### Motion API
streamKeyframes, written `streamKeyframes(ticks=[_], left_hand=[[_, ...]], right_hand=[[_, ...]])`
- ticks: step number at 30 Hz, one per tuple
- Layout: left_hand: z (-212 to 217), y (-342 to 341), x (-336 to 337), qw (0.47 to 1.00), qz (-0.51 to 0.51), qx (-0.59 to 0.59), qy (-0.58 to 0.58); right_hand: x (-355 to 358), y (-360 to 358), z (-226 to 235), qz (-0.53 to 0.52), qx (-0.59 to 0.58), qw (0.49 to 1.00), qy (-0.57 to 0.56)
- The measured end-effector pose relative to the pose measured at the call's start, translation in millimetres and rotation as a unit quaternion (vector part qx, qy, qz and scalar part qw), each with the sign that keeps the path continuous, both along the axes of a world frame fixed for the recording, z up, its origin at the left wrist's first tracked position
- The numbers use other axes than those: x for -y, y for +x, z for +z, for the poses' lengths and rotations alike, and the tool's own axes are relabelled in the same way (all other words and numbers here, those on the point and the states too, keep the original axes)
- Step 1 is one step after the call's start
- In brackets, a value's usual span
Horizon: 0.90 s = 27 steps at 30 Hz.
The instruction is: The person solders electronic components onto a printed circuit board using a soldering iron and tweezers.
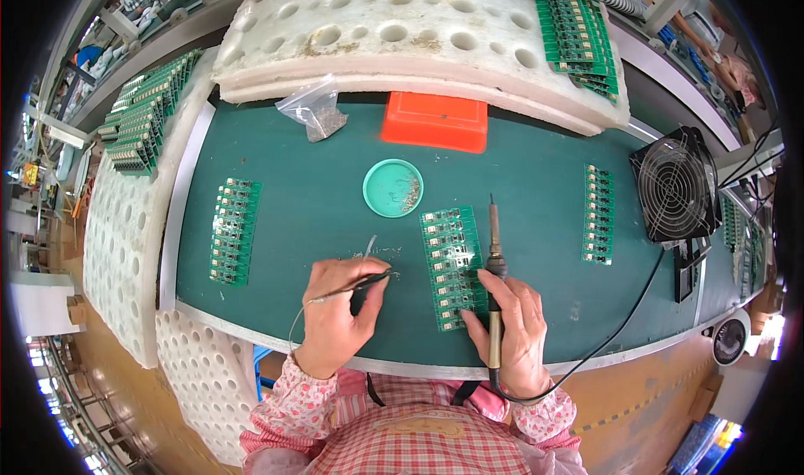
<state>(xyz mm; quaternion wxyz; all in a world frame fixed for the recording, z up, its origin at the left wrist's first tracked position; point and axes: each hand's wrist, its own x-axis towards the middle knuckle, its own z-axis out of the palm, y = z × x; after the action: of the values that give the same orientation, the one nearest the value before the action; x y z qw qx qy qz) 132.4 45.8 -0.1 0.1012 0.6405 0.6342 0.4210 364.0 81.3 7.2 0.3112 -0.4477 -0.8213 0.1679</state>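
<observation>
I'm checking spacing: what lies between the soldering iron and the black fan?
In the head view: a green circuit board and, lower in the picture, a black cord.

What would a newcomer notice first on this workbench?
Probably the bright red box, at the far middle of the green tabletop, just before the white holed foam. Next comes the soldering iron in the right hand, just right of a green circuit board; then the black fan, far right.

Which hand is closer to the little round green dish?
The left hand. It is below the dish in the picture, slightly left. The right hand is farther, below and to the right, holding a soldering iron.
</observation>
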Motion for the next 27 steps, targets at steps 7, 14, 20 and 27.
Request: streamKeyframes(ticks=[7,14,20,27], left_hand=[[6.0,-0.4,-1.7,0.999,-0.031,-0.014,-0.036],[3.5,-0.6,-1.9,0.998,-0.040,-0.023,-0.037],[2.1,0.0,-4.3,0.998,-0.045,-0.038,-0.036],[1.1,0.9,-4.9,0.998,-0.039,-0.044,-0.029]], right_hand=[[-0.1,2.2,-2.3,-0.014,-0.006,1.000,0.002],[-0.6,2.8,-3.5,-0.013,-0.010,1.000,0.000],[-1.3,3.1,-4.1,-0.009,-0.012,1.000,0.005],[-1.3,3.3,-3.1,-0.010,-0.014,1.000,0.001]])
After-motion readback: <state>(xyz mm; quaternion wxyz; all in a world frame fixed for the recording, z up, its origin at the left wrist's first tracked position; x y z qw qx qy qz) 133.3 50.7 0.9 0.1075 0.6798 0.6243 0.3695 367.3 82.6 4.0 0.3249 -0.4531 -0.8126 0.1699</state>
